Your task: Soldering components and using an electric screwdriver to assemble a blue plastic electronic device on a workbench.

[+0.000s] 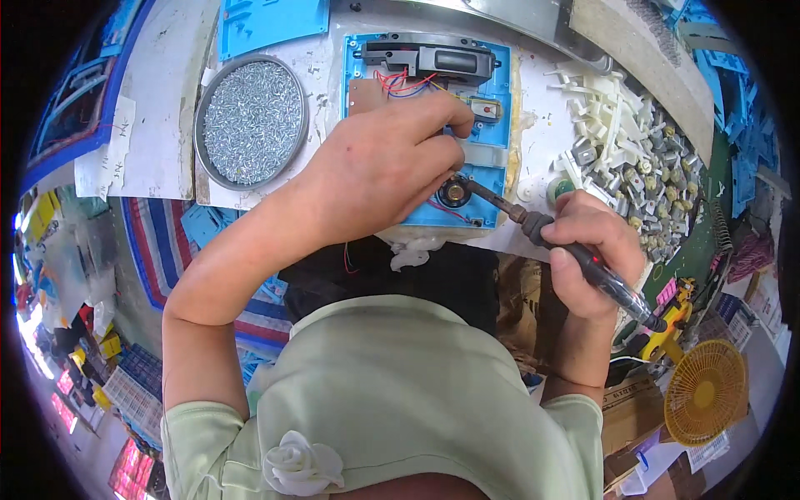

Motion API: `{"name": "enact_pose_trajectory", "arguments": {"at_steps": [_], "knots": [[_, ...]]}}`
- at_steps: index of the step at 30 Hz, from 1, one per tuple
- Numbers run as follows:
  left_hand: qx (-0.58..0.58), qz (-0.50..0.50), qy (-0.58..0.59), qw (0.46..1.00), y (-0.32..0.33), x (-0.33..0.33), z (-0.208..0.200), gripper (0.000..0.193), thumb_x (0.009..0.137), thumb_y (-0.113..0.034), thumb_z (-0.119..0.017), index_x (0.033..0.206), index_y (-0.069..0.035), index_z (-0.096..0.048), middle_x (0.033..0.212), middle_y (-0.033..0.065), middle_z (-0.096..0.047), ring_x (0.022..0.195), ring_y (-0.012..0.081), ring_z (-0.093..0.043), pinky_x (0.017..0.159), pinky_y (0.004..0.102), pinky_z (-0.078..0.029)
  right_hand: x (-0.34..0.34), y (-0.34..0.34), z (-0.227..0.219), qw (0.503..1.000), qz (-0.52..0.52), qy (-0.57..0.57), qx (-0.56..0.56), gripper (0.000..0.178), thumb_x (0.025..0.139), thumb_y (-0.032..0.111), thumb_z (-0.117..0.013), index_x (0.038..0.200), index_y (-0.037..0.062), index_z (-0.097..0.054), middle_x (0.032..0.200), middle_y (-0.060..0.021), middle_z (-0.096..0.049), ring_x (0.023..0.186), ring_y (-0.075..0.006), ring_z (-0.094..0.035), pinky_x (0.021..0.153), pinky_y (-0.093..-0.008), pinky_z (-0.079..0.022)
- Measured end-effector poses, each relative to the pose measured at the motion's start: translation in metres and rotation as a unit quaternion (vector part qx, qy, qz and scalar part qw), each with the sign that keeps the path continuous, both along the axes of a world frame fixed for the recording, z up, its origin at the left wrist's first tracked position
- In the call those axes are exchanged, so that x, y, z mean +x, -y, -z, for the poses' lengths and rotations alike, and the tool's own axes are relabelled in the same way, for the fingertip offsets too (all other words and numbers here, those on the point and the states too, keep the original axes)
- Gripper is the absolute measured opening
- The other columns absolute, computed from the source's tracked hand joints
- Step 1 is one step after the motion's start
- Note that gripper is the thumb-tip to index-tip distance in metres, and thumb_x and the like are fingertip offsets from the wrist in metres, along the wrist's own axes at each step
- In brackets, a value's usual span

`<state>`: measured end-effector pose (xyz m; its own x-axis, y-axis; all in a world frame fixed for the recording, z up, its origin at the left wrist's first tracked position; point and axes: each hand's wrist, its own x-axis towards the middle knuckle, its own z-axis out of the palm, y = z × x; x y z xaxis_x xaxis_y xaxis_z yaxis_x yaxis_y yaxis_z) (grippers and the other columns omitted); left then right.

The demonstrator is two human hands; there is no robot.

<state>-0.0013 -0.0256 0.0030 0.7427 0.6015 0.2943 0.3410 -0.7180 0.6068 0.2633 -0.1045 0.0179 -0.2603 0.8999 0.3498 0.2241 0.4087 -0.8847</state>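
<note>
A blue plastic casing lies in front of me on the table. Fitted in it are a black plastic housing at the far end, thin red, blue and yellow wires, a small boxed part and a round black speaker-like disc. My left hand reaches across the casing, its fingers bent and pinched together; whatever they hold is hidden. My right hand grips a soldering iron with a black handle. The iron's tip points left, at or just above the disc's edge.
A round tray full of small metal screws stands at the left. White plastic parts and small motor-like pieces are heaped at the right. A blue panel lies at the far left, and a yellow fan stands at the lower right.
</note>
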Motion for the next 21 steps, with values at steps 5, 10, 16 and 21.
{"name": "enact_pose_trajectory", "arguments": {"at_steps": [5, 10, 16, 21], "knots": [[0.007, 0.006, -0.009, 1.0, -0.001, 0.0, -0.001, 0.024, 0.077, 0.0, -0.076, 0.096, -0.007, -0.063, 0.111, 0.0106, -0.062, 0.093, 0.032, -0.065, 0.075, 0.0391, -0.055, 0.0, 0.002, -0.001, 1.0, 0.016, -0.022, -0.012, 0.019, 0.074, 0.004, -0.072, 0.092, -0.002, -0.07, 0.064, -0.008, -0.056, 0.054, -0.0195, -0.052, 0.05, -0.0313, -0.039], [0.006, 0.015, -0.014, 1.0, -0.003, -0.001, -0.002, 0.022, 0.079, -0.001, -0.075, 0.096, -0.007, -0.063, 0.113, 0.0105, -0.062, 0.094, 0.0323, -0.066, 0.075, 0.0394, -0.055, 0.009, 0.007, -0.004, 0.999, 0.029, -0.029, -0.018, 0.02, 0.075, 0.003, -0.07, 0.094, -0.004, -0.069, 0.066, -0.0096, -0.056, 0.057, -0.0202, -0.053, 0.054, -0.0316, -0.041], [0.012, 0.023, -0.028, 0.999, -0.006, 0.0, -0.006, 0.02, 0.08, -0.003, -0.075, 0.096, -0.007, -0.062, 0.113, 0.0101, -0.061, 0.095, 0.0319, -0.066, 0.076, 0.0398, -0.056, 0.013, 0.01, -0.002, 0.999, 0.034, -0.04, -0.008, 0.021, 0.075, 0.004, -0.07, 0.094, -0.0052, -0.068, 0.068, -0.0109, -0.058, 0.058, -0.0212, -0.054, 0.057, -0.0323, -0.043], [0.008, 0.044, -0.038, 0.998, -0.01, -0.003, -0.008, 0.019, 0.08, -0.004, -0.075, 0.093, -0.006, -0.062, 0.11, 0.0094, -0.062, 0.095, 0.0313, -0.066, 0.074, 0.0397, -0.056, 0.014, 0.01, -0.004, 0.999, 0.024, -0.038, -0.003, 0.021, 0.076, 0.005, -0.071, 0.094, -0.0052, -0.068, 0.067, -0.0108, -0.059, 0.057, -0.022, -0.054, 0.055, -0.0325, -0.043]]}}
